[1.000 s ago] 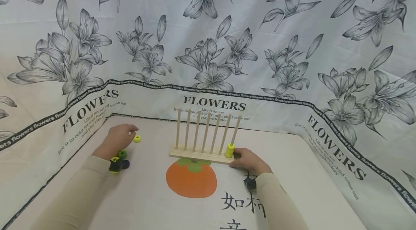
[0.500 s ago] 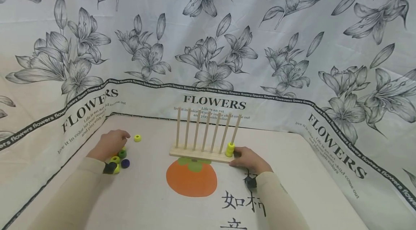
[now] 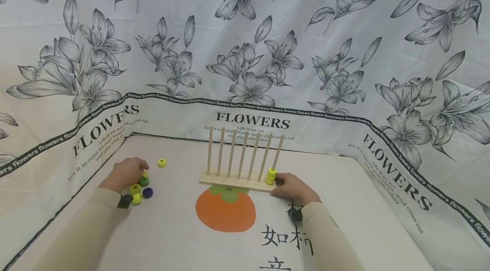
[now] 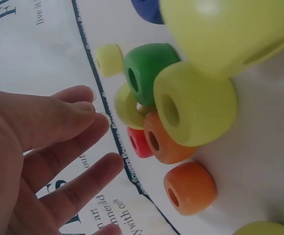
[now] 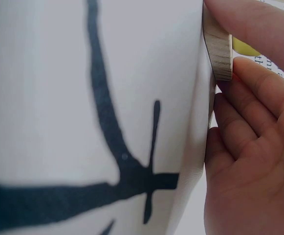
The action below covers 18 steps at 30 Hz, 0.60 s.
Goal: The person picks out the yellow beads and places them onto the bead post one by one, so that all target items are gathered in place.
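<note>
My left hand (image 3: 124, 173) hovers at a cluster of wooden beads on the left of the table. In the left wrist view its fingers are loosely extended and hold nothing; the thumb lies near the index fingertip. Beyond the fingertips are a green bead (image 4: 151, 71), a yellow bead (image 4: 198, 105), orange beads (image 4: 189, 188) and a red bead (image 4: 140, 143). My right hand (image 3: 296, 188) grips the right end of a wooden peg rack (image 3: 235, 182), thumb on one side, fingers on the other. Several yellow beads (image 3: 271, 176) are stacked on its rightmost peg; the other pegs are bare.
A lone yellow bead (image 3: 162, 163) sits apart, right of the left hand. A dark blue bead (image 3: 147, 192) lies at the cluster's near side. The white tablecloth carries a printed orange persimmon (image 3: 226, 210) and black characters. A flower-printed curtain (image 3: 245, 62) rises behind the table.
My left hand has moved left and nearer, away from the lone yellow bead to the cluster, uncovering more beads. The right hand stays on the peg rack.
</note>
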Each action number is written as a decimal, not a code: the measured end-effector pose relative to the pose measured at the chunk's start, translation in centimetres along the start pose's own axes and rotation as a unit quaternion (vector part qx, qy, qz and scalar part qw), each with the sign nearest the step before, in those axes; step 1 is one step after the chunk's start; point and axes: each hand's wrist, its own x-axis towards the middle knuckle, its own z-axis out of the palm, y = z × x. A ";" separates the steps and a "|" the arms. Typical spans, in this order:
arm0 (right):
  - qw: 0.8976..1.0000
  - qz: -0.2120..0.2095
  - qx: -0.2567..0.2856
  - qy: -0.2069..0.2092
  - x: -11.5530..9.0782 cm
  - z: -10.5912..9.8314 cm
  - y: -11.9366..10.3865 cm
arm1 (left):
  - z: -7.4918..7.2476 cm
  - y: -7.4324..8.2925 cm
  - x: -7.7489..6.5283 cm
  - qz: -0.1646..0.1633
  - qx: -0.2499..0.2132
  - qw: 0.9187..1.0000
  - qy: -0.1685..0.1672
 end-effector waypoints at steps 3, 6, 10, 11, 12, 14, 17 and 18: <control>1.000 0.001 0.002 0.000 0.0 0.0 0.0 | 0.2 -0.3 0.1 -0.002 0.001 1.000 -0.005; 1.000 0.002 0.007 -0.001 -0.1 0.0 0.0 | 0.5 -0.4 0.3 -0.006 0.003 1.000 -0.009; 1.000 0.000 0.009 0.000 -0.1 0.0 0.0 | 0.7 -0.7 0.4 -0.007 0.008 1.000 -0.009; 1.000 -0.001 0.009 0.001 -0.1 0.0 0.0 | 0.7 -0.7 0.4 -0.008 0.008 1.000 -0.008; 1.000 -0.002 0.008 0.001 -0.1 0.0 0.0 | 0.8 -0.8 0.4 -0.008 0.010 1.000 -0.007; 1.000 -0.003 0.008 0.002 -0.1 0.0 0.1 | 0.8 -0.7 0.4 -0.008 0.012 1.000 -0.005; 1.000 -0.002 0.009 0.002 -0.1 0.0 0.1 | 0.9 -0.7 0.3 -0.004 0.013 1.000 -0.001; 1.000 -0.002 0.008 0.002 -0.1 0.0 0.1 | 0.9 -0.8 0.3 -0.002 0.013 1.000 0.000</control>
